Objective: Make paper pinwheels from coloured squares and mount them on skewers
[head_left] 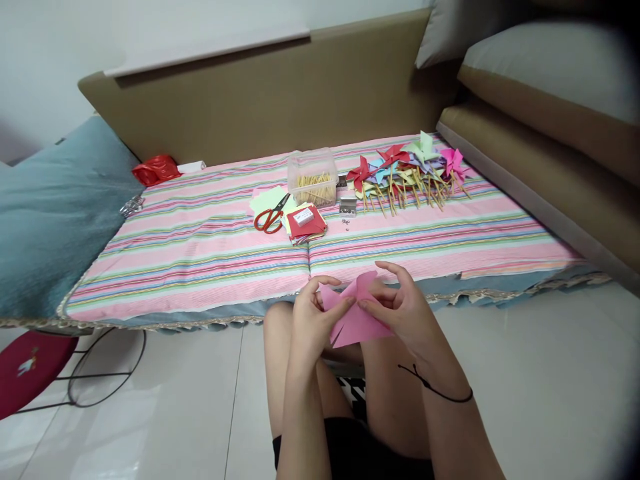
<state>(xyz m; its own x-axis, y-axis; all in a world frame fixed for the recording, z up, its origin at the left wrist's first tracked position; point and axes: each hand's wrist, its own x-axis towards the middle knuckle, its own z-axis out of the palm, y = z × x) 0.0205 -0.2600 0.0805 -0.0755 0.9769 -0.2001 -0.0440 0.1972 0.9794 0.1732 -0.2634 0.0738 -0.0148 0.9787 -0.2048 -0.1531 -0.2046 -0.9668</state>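
Observation:
Above my lap I hold a pink paper sheet (357, 328) with slits cut in it and its upper corners bent inward. My left hand (317, 310) pinches it from the left, thumb near the middle. On the other side my right hand (400, 307) grips it, its thumb also near the centre and its index finger raised. Beyond my hands, on the striped cloth, lie red-handled scissors (273, 217), a stack of coloured paper (306, 230) with a small white box (303, 216) on top, and a small open box of pins (348, 207) with a few loose pins in front.
A clear plastic tub (320, 167) of thin wooden sticks stands behind the paper. Finished paper pinwheels (400, 173) are heaped to its right. A red plastic bag (156, 170) lies at the far left, and a red stool (35, 367) stands on the floor. Sofa cushions (550, 120) border the right.

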